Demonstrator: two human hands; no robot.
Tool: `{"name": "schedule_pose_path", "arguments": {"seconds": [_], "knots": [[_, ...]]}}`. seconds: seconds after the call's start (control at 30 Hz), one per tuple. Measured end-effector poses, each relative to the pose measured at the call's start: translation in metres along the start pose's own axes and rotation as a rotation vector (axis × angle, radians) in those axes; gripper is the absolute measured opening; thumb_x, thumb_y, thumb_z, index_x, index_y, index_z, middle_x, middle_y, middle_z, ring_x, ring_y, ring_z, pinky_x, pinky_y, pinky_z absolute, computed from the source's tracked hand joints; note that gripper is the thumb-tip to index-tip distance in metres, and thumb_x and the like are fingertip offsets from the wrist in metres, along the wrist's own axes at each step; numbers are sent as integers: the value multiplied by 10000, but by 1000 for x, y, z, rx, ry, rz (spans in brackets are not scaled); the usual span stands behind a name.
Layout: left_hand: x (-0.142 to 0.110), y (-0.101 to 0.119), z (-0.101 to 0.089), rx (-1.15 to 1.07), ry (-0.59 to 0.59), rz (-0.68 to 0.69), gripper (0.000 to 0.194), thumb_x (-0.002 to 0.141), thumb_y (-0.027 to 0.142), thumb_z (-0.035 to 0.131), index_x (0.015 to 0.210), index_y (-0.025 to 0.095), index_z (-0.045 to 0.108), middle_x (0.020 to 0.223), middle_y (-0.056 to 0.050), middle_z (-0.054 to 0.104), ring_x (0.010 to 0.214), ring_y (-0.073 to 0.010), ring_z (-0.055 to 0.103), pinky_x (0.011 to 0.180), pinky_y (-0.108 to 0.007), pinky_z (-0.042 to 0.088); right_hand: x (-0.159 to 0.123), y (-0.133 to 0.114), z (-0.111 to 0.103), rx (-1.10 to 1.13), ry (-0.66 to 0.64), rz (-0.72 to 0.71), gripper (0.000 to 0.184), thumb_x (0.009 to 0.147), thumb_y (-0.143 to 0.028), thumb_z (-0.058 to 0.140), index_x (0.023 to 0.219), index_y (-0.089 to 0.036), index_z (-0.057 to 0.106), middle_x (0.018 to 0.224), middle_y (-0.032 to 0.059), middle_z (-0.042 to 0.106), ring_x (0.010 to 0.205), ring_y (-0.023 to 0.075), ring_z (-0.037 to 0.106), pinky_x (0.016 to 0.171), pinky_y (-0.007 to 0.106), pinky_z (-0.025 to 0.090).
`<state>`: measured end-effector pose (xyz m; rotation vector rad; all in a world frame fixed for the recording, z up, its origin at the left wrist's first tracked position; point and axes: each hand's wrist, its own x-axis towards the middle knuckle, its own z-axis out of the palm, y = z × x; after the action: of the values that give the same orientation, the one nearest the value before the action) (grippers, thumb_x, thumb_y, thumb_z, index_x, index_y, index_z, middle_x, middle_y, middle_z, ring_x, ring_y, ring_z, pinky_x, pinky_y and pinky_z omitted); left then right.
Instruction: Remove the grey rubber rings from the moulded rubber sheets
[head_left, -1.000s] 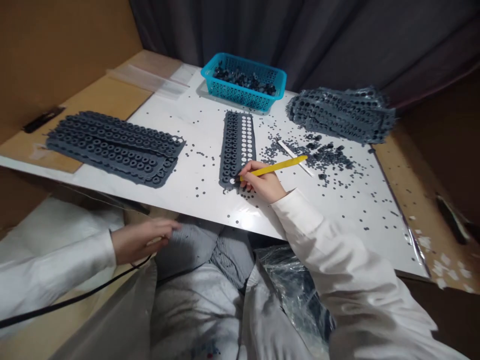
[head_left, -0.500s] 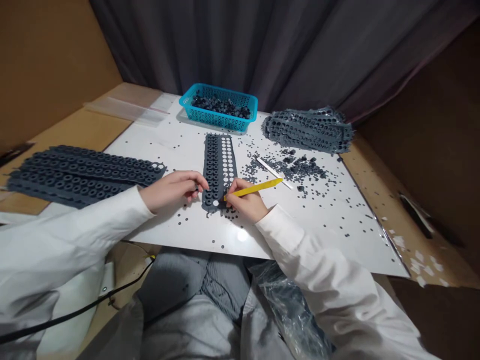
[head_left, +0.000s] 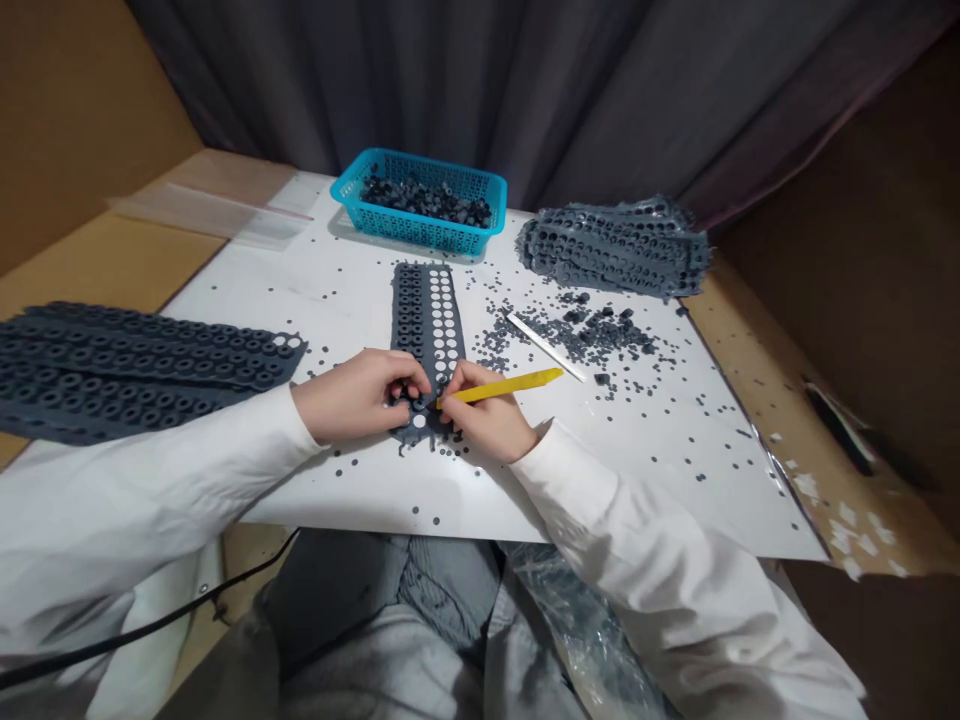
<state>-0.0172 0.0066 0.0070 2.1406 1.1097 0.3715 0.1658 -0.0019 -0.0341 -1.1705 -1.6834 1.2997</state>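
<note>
Pinching a slim yellow stick (head_left: 508,384) like a pencil, the right hand (head_left: 484,418) presses its tip onto the near end of a dark grey rubber strip (head_left: 426,318) studded with rows of small moulded rings, some already punched out to round white holes. The left hand (head_left: 360,395) curls its fingers on that same end, pinning it flat. Beyond the right hand lie loose grey rings (head_left: 592,335) and a white stick (head_left: 545,346); farther back a perforated turquoise basket (head_left: 420,202). Out past the left hand, stacked full strips (head_left: 135,365). A glossy white board (head_left: 652,470) lies over the tan table, grey curtain behind.
</note>
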Motion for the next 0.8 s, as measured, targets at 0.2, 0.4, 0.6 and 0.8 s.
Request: {"name": "schedule_pose_path", "arguments": {"seconds": [0.2,0.4,0.6,0.8], "knots": [[2,-16,-4,-861,-72,-250,395,663,76,401,1006,78,597,963,-174,682,739,-182,659,676,-319,535,1,-1,-1,-1,-19,15,91,698,-183,507,657,-197,427,546,-50,521,500,99,484,481,202,360],[4,-21,-7,-1176,-86,-450,389,722,104,379,1026,60,616,999,-196,676,854,-221,668,791,-347,539,1,-3,-1,-5,-25,13,93,694,-174,503,652,-198,424,536,-51,515,493,100,470,479,206,346],[6,-9,-6,-932,158,-432,154,766,232,539,791,116,637,708,-66,644,605,-126,592,558,-242,500,1,-9,1,-75,-3,3,121,665,-147,495,607,-198,402,536,-46,490,518,107,445,502,218,340],[4,-3,-3,-170,86,-125,117,716,220,566,753,141,644,643,-1,577,580,-114,517,530,-222,415,1,-12,1,-110,-16,4,131,667,-156,500,606,-202,394,534,-44,471,530,114,430,516,228,338]]}}
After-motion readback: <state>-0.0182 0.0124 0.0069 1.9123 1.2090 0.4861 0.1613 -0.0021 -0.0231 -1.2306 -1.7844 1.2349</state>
